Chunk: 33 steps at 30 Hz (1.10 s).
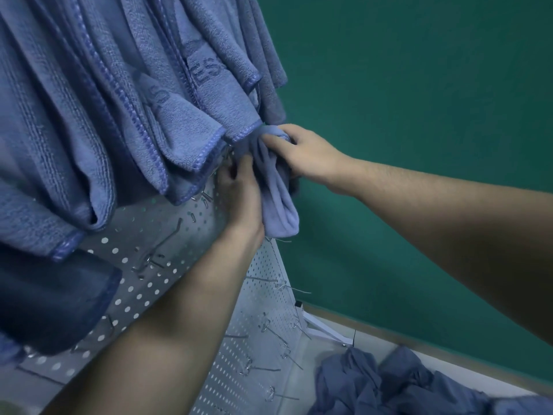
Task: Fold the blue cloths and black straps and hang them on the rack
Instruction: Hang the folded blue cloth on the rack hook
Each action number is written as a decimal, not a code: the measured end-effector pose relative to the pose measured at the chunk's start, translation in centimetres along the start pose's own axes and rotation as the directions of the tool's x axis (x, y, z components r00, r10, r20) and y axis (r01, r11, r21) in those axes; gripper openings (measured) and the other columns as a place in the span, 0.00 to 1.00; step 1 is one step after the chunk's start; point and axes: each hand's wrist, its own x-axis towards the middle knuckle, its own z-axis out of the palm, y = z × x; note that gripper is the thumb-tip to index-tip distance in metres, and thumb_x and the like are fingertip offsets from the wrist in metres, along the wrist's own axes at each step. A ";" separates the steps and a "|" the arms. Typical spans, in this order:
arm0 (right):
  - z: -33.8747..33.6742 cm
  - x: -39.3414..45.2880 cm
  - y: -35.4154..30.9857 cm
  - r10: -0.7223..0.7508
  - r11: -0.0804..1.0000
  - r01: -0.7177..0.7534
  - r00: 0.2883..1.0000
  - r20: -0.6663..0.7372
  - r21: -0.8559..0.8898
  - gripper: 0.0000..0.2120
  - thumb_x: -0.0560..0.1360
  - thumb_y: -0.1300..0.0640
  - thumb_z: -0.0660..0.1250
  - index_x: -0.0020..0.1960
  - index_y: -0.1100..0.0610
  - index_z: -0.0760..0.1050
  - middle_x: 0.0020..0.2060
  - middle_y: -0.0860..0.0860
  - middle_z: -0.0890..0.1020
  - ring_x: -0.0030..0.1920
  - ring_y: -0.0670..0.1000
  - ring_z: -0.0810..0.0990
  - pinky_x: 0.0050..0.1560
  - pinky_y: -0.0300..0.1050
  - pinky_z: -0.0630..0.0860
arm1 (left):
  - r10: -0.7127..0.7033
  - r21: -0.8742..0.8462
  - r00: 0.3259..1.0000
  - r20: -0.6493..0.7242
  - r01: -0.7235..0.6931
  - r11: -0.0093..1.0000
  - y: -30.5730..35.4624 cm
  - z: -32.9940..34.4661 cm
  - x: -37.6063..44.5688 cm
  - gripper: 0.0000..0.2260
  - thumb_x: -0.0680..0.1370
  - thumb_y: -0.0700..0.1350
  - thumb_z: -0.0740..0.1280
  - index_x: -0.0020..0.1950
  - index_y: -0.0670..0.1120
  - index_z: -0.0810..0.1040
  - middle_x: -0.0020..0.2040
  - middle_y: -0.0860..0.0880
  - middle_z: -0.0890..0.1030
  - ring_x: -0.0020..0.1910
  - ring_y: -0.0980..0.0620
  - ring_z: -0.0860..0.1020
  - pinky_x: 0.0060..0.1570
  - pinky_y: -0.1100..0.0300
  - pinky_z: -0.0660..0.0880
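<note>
While the right hand [302,152] grips the top of a folded blue cloth [279,202] at the rack [260,298], the left hand [239,190] pinches beside it, under hanging cloths [119,100].

- I count two hands: my left hand [239,187] and my right hand [302,154].
- One folded blue cloth [278,202] sits between them.
- Hanging blue cloths [89,115]: several overlapping; I cannot separate them.
- One pegboard rack [257,348].
- One heap of loose blue cloths [389,384].
</note>
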 end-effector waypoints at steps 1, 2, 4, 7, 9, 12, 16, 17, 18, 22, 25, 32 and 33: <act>-0.1 -0.2 -0.1 -0.021 1.000 0.021 1.000 0.005 -0.017 0.08 0.82 0.50 0.60 0.50 0.47 0.78 0.37 0.38 0.80 0.35 0.36 0.77 0.39 0.35 0.73 | 0.030 0.010 0.999 0.028 -0.030 0.999 -0.2 -0.3 0.0 0.11 0.76 0.53 0.65 0.52 0.48 0.80 0.49 0.49 0.86 0.48 0.52 0.85 0.47 0.60 0.79; 0.0 -0.3 0.0 -0.031 0.999 0.031 1.000 0.000 -0.029 0.08 0.83 0.50 0.59 0.52 0.47 0.77 0.40 0.38 0.81 0.38 0.36 0.77 0.41 0.33 0.73 | 0.056 0.022 0.997 0.045 -0.057 0.998 -0.3 -0.5 -0.1 0.10 0.77 0.51 0.65 0.52 0.47 0.80 0.49 0.48 0.86 0.48 0.50 0.85 0.48 0.58 0.80; 0.2 -0.6 -0.1 0.000 0.999 -0.001 1.000 -0.017 -0.054 0.12 0.84 0.48 0.58 0.61 0.49 0.76 0.53 0.42 0.81 0.51 0.42 0.79 0.54 0.37 0.73 | 0.121 0.016 0.992 0.032 -0.121 0.993 -0.2 -0.6 -0.3 0.08 0.80 0.46 0.65 0.53 0.42 0.79 0.50 0.45 0.85 0.48 0.50 0.85 0.46 0.61 0.79; 0.3 -1.0 -1.0 0.083 0.995 -0.081 0.996 0.036 -0.051 0.19 0.84 0.42 0.51 0.57 0.50 0.76 0.49 0.48 0.81 0.47 0.49 0.79 0.54 0.46 0.75 | 0.193 -0.035 0.981 -0.035 -0.194 0.980 0.5 0.0 0.0 0.05 0.83 0.37 0.62 0.50 0.41 0.77 0.46 0.50 0.82 0.41 0.64 0.83 0.42 0.71 0.76; 0.1 -1.3 -1.6 0.171 0.982 -0.166 0.984 0.043 -0.092 0.26 0.84 0.41 0.45 0.57 0.52 0.78 0.52 0.51 0.80 0.52 0.54 0.78 0.54 0.47 0.71 | 0.201 -0.045 0.979 -0.023 -0.202 0.978 0.5 0.3 0.5 0.05 0.83 0.38 0.63 0.50 0.43 0.78 0.48 0.51 0.83 0.45 0.62 0.84 0.45 0.70 0.76; 0.5 -1.3 -1.6 0.207 0.921 -0.217 0.976 -0.065 -0.324 0.33 0.82 0.36 0.38 0.56 0.51 0.78 0.57 0.52 0.77 0.66 0.57 0.69 0.63 0.56 0.62 | 0.195 -0.052 0.977 -0.081 -0.200 0.979 0.1 0.7 1.4 0.10 0.83 0.40 0.65 0.60 0.35 0.77 0.57 0.43 0.83 0.49 0.57 0.83 0.47 0.70 0.76; 1.7 -1.3 -0.3 0.080 0.996 -0.077 0.993 -0.084 0.037 0.15 0.77 0.37 0.64 0.57 0.45 0.72 0.50 0.42 0.80 0.53 0.39 0.79 0.55 0.35 0.71 | 0.207 0.039 0.966 -0.155 -0.204 0.978 -0.2 1.4 2.8 0.13 0.80 0.45 0.67 0.58 0.36 0.80 0.54 0.45 0.84 0.52 0.51 0.83 0.50 0.69 0.77; 1.8 -1.2 0.2 0.045 0.990 -0.033 0.995 -0.084 0.134 0.19 0.75 0.43 0.71 0.61 0.44 0.69 0.51 0.39 0.79 0.51 0.35 0.79 0.51 0.29 0.71 | 0.192 0.031 0.972 -0.133 -0.189 0.981 -0.1 1.5 2.9 0.17 0.77 0.50 0.66 0.57 0.38 0.80 0.54 0.46 0.85 0.53 0.50 0.83 0.55 0.62 0.79; 1.9 -1.0 0.5 0.022 0.985 -0.006 0.995 -0.093 0.173 0.24 0.73 0.47 0.74 0.64 0.46 0.66 0.51 0.39 0.79 0.51 0.35 0.79 0.50 0.28 0.72 | 0.207 0.063 0.966 -0.154 -0.199 0.978 -0.6 1.5 3.4 0.21 0.74 0.55 0.65 0.57 0.40 0.81 0.53 0.46 0.85 0.54 0.50 0.83 0.58 0.54 0.79; 2.1 -0.2 0.8 0.056 0.998 -0.053 0.987 -0.147 0.023 0.11 0.78 0.56 0.64 0.59 0.54 0.72 0.52 0.48 0.81 0.51 0.49 0.78 0.51 0.42 0.73 | 0.305 0.339 0.942 -0.143 -0.243 0.909 -0.7 1.0 2.1 0.26 0.77 0.61 0.63 0.65 0.44 0.79 0.63 0.45 0.82 0.62 0.49 0.79 0.66 0.57 0.72; 2.0 -0.8 1.2 0.078 0.997 -0.079 0.994 -0.078 -0.014 0.07 0.80 0.57 0.60 0.54 0.56 0.75 0.52 0.53 0.83 0.48 0.49 0.78 0.49 0.43 0.74 | 0.323 0.343 0.942 -0.088 -0.276 0.898 -1.7 0.9 1.5 0.22 0.82 0.53 0.63 0.71 0.40 0.73 0.70 0.41 0.76 0.69 0.48 0.74 0.68 0.66 0.63; 1.7 -2.0 3.1 0.172 0.984 -0.171 0.985 0.029 -0.039 0.19 0.80 0.41 0.63 0.53 0.57 0.79 0.48 0.50 0.85 0.50 0.51 0.83 0.53 0.48 0.79 | 0.173 0.285 0.985 -0.025 -0.159 0.945 -2.6 -0.3 -0.1 0.25 0.76 0.46 0.64 0.74 0.47 0.66 0.70 0.47 0.75 0.66 0.49 0.75 0.66 0.59 0.69; 1.7 -2.2 3.2 0.164 0.986 -0.163 0.986 0.037 -0.033 0.18 0.79 0.41 0.64 0.53 0.56 0.78 0.46 0.48 0.84 0.47 0.49 0.82 0.50 0.44 0.78 | 0.189 0.270 0.981 -0.032 -0.173 0.947 -2.7 -0.5 -0.3 0.26 0.74 0.48 0.64 0.72 0.48 0.67 0.68 0.47 0.76 0.64 0.50 0.77 0.66 0.56 0.72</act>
